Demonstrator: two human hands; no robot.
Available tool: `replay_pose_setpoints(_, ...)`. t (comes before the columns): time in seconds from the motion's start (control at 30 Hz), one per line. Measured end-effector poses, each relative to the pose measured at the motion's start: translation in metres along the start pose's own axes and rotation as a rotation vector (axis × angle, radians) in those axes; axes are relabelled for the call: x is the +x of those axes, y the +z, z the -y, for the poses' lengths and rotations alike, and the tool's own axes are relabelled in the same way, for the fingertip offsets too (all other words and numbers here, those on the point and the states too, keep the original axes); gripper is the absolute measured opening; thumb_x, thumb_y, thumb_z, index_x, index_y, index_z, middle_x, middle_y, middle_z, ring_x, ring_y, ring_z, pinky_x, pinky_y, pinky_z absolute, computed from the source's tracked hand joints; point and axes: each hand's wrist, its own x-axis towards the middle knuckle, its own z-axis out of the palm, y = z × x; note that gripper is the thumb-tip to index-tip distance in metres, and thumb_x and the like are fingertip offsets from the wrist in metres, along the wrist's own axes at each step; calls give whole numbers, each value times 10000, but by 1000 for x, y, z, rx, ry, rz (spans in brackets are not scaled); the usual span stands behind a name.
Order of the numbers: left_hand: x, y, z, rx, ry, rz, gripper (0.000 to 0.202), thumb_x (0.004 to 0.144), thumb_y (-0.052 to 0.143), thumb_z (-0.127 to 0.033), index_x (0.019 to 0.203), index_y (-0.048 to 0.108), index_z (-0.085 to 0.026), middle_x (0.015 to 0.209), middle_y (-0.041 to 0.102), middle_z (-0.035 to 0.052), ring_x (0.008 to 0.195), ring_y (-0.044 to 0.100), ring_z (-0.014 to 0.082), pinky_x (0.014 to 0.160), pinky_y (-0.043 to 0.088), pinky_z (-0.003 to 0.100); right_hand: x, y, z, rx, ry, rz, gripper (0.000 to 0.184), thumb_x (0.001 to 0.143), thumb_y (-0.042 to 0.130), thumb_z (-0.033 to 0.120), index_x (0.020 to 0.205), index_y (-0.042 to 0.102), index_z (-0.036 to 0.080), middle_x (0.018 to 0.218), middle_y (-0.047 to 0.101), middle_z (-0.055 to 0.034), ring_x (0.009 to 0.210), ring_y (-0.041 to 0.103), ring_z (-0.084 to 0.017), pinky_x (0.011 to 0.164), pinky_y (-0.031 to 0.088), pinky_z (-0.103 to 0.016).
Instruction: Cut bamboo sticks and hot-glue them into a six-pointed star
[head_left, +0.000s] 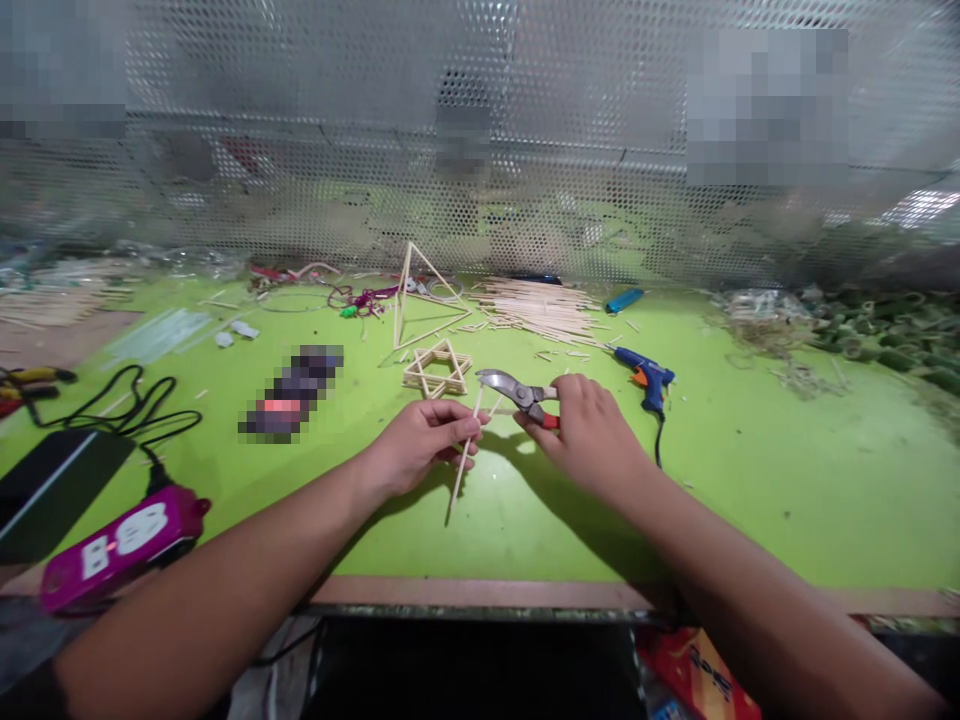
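Between the thumb and fingers of my left hand is a thin wooden stick, slanting down toward the table edge. A second stick end shows by the same fingertips. My right hand is wrapped round red-handled pruning shears. Their curved metal blade points left, close to the stick's upper end; whether it touches the stick I cannot tell. Just beyond my left hand lies a star-shaped frame of sticks. Behind it stands a larger triangular stick frame.
A pile of sticks lies at the back. A blue glue gun with its cord rests at right, near a blue cutter. A purple power strip and black cables are at left. Perforated metal sheeting borders the back.
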Motion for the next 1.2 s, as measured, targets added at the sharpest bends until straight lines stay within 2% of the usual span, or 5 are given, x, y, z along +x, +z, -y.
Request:
replay_pose_setpoints(0.5,1,-1,1,66,47,-18,533,606,1131,-535,822,835,-148,1077,870,115,639,738,131,624,701,320,-1,-2,1,-39,-28,43,559,1100,429,783,1114,601,251,1058,692,-182,1002,652,-414,910,544,-586)
replay_pose_setpoints(0.67,2,-1,0,42,37,-33,553,562,1147,-531,791,818,-149,1009,866,92,616,727,130,601,677,313,1,3,1,-146,-66,6,382,1117,512,605,1081,596,233,1008,710,-184,909,648,-383,808,504,-516)
replay_pose_setpoints(0.87,1,0,-3,-2,3,-48,552,524,1160,-516,766,811,-163,890,828,53,625,711,140,589,658,322,7,-7,5,-194,47,76,143,1043,588,379,1052,588,236,964,735,-193,874,666,-381,741,440,-474)
replay_pose_setpoints(1.03,2,0,-5,-1,25,-68,549,534,1155,-522,831,851,-174,819,801,24,661,699,140,633,668,324,11,-18,4,-67,226,138,339,1082,531,594,1001,534,264,912,711,-151,768,625,-320,655,341,-416)
replay_pose_setpoints(1.2,2,-4,-10,13,158,-110,487,650,1116,-517,925,885,-189,684,744,-26,541,578,74,526,526,210,12,-18,-5,315,228,195,514,1056,513,783,944,454,284,863,656,-60,736,571,-250,656,383,-395)
